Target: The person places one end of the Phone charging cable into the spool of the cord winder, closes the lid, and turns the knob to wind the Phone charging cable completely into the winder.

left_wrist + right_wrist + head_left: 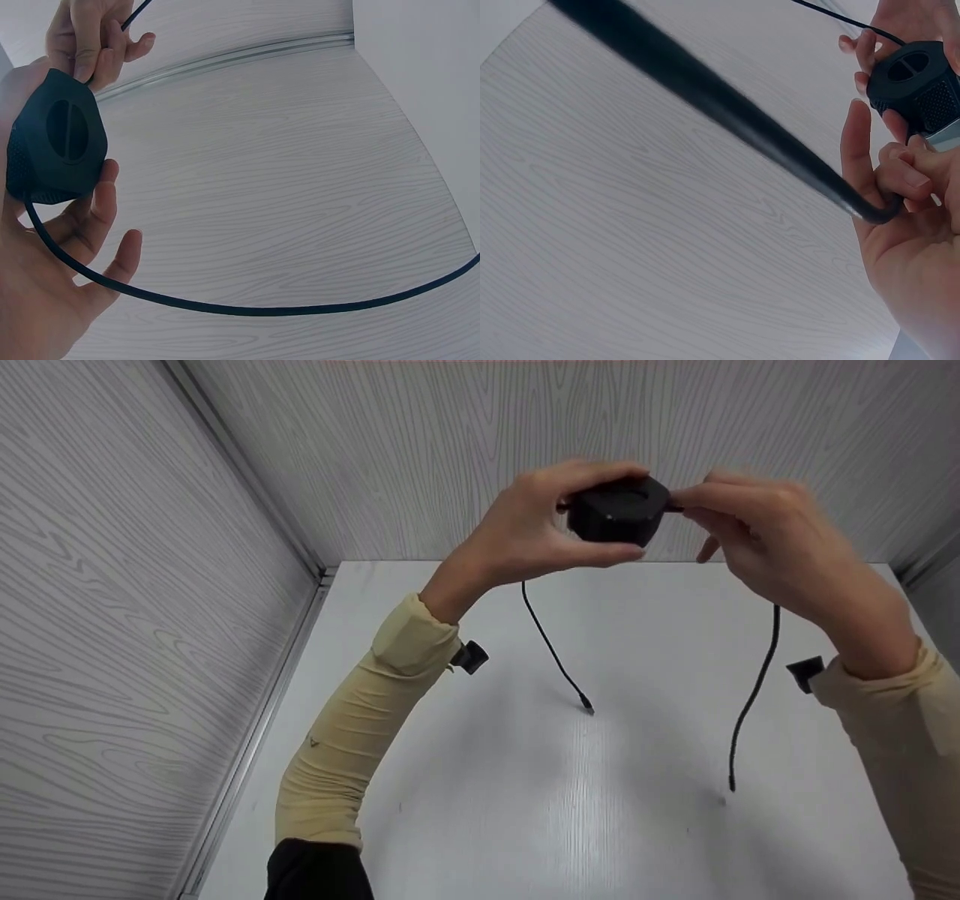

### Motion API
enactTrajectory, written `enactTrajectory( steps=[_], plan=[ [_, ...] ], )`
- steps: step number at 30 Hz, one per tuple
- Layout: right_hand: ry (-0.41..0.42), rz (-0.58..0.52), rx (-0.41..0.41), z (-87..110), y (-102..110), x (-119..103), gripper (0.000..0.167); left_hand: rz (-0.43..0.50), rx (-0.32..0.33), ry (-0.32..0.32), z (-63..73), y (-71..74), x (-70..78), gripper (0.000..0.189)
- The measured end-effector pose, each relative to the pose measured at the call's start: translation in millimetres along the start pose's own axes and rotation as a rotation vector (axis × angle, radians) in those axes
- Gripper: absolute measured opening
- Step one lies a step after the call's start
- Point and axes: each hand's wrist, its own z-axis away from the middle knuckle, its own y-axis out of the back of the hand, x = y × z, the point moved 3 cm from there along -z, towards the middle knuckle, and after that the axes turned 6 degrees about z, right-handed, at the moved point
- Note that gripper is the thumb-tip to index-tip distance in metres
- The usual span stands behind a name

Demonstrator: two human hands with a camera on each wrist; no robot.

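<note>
My left hand (pixel 525 532) grips a black, many-sided device (pixel 619 516) between thumb and fingers, raised above the white table. In the left wrist view, the device (pixel 67 135) has a round recess crossed by a bar. Mesh covers a side of the device (pixel 934 101) in the right wrist view. From its left side a thin black cable (pixel 551 649) hangs down to a plug end. My right hand (pixel 787 529) pinches another black cable (pixel 757 694) close to the device's right side. That cable (pixel 727 120) bends around the right fingers and dangles below; its joint at the device is partly hidden.
Under the hands lies the white tabletop (pixel 525 787). A pale wood-grain panel (pixel 420 450) rises behind it, and another panel (pixel 135 660) stands on the left. A small black camera (pixel 471 658) is worn at the left wrist, another (pixel 806 673) at the right.
</note>
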Motion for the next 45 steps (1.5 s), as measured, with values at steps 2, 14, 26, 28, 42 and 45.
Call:
enactTrajectory(
  steps=[2, 14, 26, 28, 42, 45],
  plan=[
    [-0.003, -0.014, -0.011, 1.1, 0.1, 0.4, 0.034, 0.019, -0.002, -0.003, 0.1, 0.5, -0.6, 0.07],
    [-0.069, -0.003, -0.048, 8.0, 2.3, 6.1, 0.038, 0.043, 0.021, -0.028, 4.9, 5.9, -6.7, 0.07],
    [-0.124, -0.054, -0.039, 9.6, -1.4, 7.9, 0.029, 0.044, 0.014, -0.021, 7.1, 7.5, -8.4, 0.071],
    [-0.119, -0.059, -0.045, 9.9, -2.0, 8.8, 0.029, 0.034, 0.009, -0.02, 7.8, 7.7, -9.1, 0.072],
    [-0.122, -0.058, -0.084, 12.8, -5.1, 11.1, 0.027, 0.048, -0.011, 0.002, 14.2, 5.0, -16.9, 0.071],
    [-0.126, -0.069, -0.082, 14.1, -5.9, 11.6, 0.027, 0.045, -0.015, 0.009, 15.0, 3.7, -17.7, 0.071]
  ],
)
